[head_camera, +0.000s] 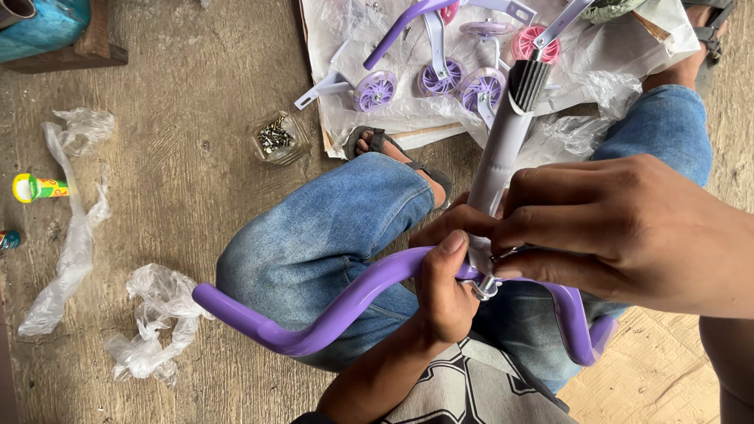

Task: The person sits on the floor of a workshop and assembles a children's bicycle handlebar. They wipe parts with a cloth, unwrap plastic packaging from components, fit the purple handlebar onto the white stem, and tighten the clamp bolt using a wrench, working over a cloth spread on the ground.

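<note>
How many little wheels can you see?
5 on the white wrapping at the top: purple wheels, a pink one, a pink one half hidden. More may hide.

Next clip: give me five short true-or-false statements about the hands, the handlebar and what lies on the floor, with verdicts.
1. Both hands meet where the purple handlebar joins the white stem. True.
2. The left hand rests flat on the floor. False: it grips the handlebar at its middle.
3. The small purple wheels lie on a plastic sheet near the feet. True.
4. The clear tub of screws sits on the person's knee. False: it stands on the floor beside the sheet.
5. The right hand pinches at the clamp by the stem's base. True.
</note>
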`<action>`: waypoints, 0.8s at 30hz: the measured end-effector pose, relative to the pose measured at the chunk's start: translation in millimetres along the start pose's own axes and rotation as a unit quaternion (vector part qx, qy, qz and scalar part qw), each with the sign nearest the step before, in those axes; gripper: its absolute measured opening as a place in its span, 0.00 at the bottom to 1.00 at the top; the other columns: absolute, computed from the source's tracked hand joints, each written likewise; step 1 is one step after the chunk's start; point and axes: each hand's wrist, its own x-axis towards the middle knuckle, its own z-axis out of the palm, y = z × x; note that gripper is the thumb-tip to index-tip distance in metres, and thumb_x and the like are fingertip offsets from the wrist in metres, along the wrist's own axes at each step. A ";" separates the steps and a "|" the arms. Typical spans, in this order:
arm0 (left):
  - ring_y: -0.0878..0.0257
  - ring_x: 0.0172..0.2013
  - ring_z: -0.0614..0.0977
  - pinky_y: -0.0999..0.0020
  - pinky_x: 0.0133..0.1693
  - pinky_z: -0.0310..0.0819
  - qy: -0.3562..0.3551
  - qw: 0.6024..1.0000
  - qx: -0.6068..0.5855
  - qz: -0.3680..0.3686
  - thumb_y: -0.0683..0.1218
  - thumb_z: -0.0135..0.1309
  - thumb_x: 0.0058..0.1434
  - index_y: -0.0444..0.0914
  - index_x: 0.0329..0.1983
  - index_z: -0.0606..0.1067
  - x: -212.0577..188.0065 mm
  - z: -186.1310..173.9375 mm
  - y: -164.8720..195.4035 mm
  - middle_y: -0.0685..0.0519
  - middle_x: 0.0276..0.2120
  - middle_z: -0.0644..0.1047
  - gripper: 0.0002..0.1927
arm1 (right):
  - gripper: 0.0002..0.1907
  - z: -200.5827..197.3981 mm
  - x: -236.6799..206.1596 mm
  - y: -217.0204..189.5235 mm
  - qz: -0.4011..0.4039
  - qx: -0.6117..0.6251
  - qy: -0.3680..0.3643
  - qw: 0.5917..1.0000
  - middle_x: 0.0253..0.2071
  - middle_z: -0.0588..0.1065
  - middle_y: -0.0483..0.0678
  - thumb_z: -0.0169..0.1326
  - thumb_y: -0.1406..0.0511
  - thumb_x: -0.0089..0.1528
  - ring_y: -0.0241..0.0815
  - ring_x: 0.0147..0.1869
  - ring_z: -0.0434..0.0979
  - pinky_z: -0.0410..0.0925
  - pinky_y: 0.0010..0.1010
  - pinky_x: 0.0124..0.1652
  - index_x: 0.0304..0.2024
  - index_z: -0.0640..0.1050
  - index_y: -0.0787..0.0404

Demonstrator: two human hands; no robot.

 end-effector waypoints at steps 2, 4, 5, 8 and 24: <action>0.62 0.39 0.78 0.68 0.45 0.70 -0.009 0.999 -0.030 -0.001 0.50 0.37 0.71 0.28 0.41 0.73 0.8 -1.3 -1.0 0.46 0.37 0.77 0.20 | 0.12 -0.4 0.9 -0.5 -0.010 -0.015 0.004 1.000 0.37 0.77 0.40 0.61 0.59 0.58 0.36 0.39 0.82 0.71 0.33 0.32 0.43 0.82 0.54; 0.64 0.38 0.77 0.71 0.44 0.70 -0.027 0.999 0.024 0.037 0.50 0.36 0.75 0.27 0.42 0.74 1.2 -3.7 -2.2 0.46 0.36 0.77 0.23 | 0.13 -1.4 1.1 -0.8 -0.067 0.017 0.018 0.997 0.38 0.77 0.42 0.61 0.62 0.60 0.38 0.40 0.82 0.70 0.34 0.32 0.46 0.81 0.57; 0.64 0.38 0.78 0.72 0.45 0.70 -0.031 0.999 0.023 0.038 0.51 0.36 0.75 0.26 0.44 0.74 0.9 -4.4 -3.3 0.46 0.37 0.77 0.23 | 0.13 -1.2 1.2 -1.1 -0.064 0.018 0.020 0.998 0.39 0.77 0.42 0.61 0.62 0.59 0.38 0.40 0.82 0.71 0.33 0.31 0.46 0.81 0.57; 0.63 0.43 0.79 0.71 0.49 0.71 -0.035 0.999 -0.040 0.006 0.50 0.36 0.76 0.24 0.53 0.73 -1.3 -6.4 -6.6 0.44 0.41 0.78 0.24 | 0.13 -0.3 1.8 -1.4 -0.051 -0.002 0.017 0.999 0.39 0.77 0.41 0.61 0.60 0.59 0.38 0.41 0.81 0.71 0.33 0.32 0.45 0.81 0.56; 0.61 0.55 0.77 0.67 0.60 0.69 -0.059 0.992 -0.112 -0.023 0.53 0.37 0.77 0.22 0.72 0.64 -9.4 -6.2 -9.8 0.41 0.55 0.76 0.32 | 0.11 -0.9 4.6 -14.8 -0.054 0.051 0.033 0.997 0.45 0.79 0.44 0.59 0.62 0.61 0.44 0.53 0.81 0.74 0.34 0.42 0.44 0.79 0.59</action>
